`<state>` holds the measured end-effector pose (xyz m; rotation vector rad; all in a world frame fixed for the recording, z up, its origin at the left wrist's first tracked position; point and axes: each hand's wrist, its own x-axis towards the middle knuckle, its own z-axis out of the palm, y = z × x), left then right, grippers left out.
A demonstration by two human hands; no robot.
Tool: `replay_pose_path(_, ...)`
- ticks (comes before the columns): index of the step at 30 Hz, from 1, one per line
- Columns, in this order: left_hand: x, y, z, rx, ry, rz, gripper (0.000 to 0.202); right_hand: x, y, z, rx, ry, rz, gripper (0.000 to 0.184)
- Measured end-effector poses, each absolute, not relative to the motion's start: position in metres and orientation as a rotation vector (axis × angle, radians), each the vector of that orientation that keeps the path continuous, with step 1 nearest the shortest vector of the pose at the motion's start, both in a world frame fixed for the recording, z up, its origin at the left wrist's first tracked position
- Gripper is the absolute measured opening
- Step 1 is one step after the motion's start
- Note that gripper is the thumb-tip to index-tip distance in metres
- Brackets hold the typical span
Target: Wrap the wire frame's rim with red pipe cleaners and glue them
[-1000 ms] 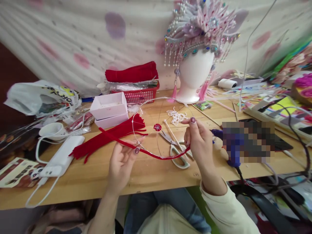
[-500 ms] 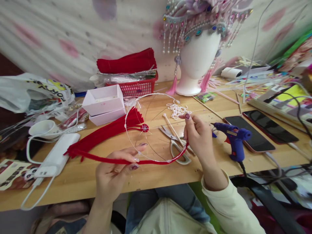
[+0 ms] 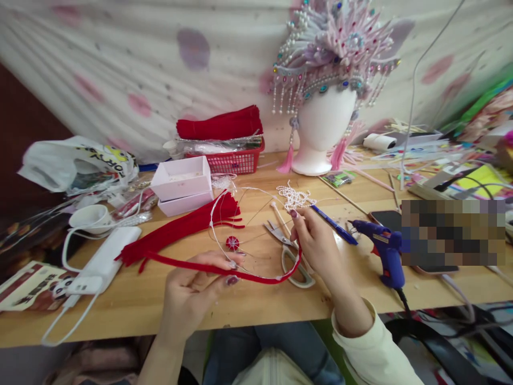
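A thin white wire hoop [image 3: 214,219] with fine spokes and a small red disc [image 3: 232,243] at its hub is held over the wooden table. A red pipe cleaner [image 3: 180,261] runs along the hoop's near rim. My left hand [image 3: 196,291] pinches the pipe cleaner against the rim at the lower left. My right hand [image 3: 316,243] grips the hoop and the red strand's other end at the right, fingers closed. A pile of red pipe cleaners [image 3: 180,227] lies behind the hoop.
Scissors [image 3: 290,251] and a string of pearls [image 3: 294,197] lie under the hoop. A blue glue gun [image 3: 385,248] stands at the right, a blue pen [image 3: 334,224] beside it. Pink boxes [image 3: 182,182], a red basket [image 3: 232,158], a white head form with a beaded headdress [image 3: 324,80], a power bank [image 3: 102,259].
The hoop has tilted flatter and dropped lower toward the table. My left hand slid a little right along the red pipe cleaner; my right hand moved slightly down and left.
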<state>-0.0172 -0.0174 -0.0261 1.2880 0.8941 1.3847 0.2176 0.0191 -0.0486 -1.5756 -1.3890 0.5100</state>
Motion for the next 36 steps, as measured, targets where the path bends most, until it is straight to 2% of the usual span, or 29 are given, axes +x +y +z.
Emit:
replay_pose_path(7, -0.019, -0.018, -0.025, 1.204, 0.931, 1.479, 0.013, 0.215, 0.019, -0.053, -1.55, -1.502, 0.43, 0.038)
replay_pose_path(13, -0.011, -0.022, -0.025, 1.172, 1.006, 1.464, 0.024, 0.219, 0.02, -0.057, -1.593, -1.454, 0.339, 0.039)
replay_pose_path(19, -0.006, -0.021, -0.032, 1.251, 0.979, 1.58, 0.02, 0.218, 0.014, -0.056, -1.566, -1.378, 0.277, 0.043)
replay_pose_path(24, 0.006, -0.026, -0.04, 1.515, 1.011, 1.59, 0.007, 0.209, -0.014, -0.043, -1.447, -1.396, 0.284, 0.042)
replay_pose_path(28, 0.017, -0.04, -0.04, 1.724, 1.02, 1.65, 0.012, 0.226, -0.029, -0.017, -1.355, -1.396, 0.32, 0.044)
replay_pose_path(32, -0.006, -0.06, -0.032, 1.481, 1.052, 1.706, 0.006, 0.254, -0.031, 0.006, -1.468, -1.244, 0.194, 0.05)
replay_pose_path(36, -0.052, -0.076, -0.021, 1.229, 1.171, 1.811, 0.012, 0.257, -0.031, 0.005, -1.486, -1.347, 0.279, 0.047)
